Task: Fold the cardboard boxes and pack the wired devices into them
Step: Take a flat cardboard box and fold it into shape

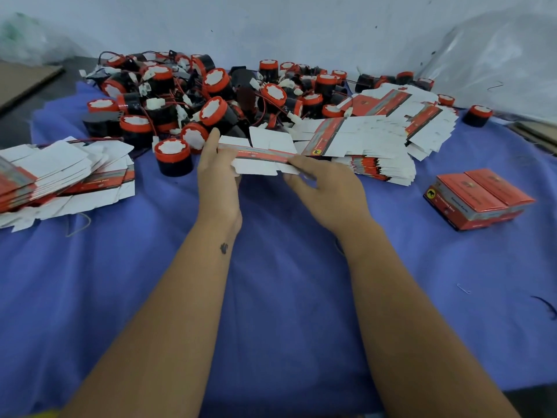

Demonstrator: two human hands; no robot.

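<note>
— So, what do the hands hold?
— One flat box (pixel 259 159), above the blue cloth (pixel 286 282). Left hand (pixel 218 176) grips its left end, right hand (pixel 327 188) pinches the right.
— Finished boxes?
— Two (pixel 479 197), at right.
— Devices?
— A pile (pixel 211 98), too many to count; flat stacks (pixel 60 176) on both sides.

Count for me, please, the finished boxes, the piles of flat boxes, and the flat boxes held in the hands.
Folded red boxes, side by side at the right: 2
Stacks of flat box blanks, one at the left and one at the right: 2
Flat box blank held between left hand and right hand: 1
Total: 5
</note>
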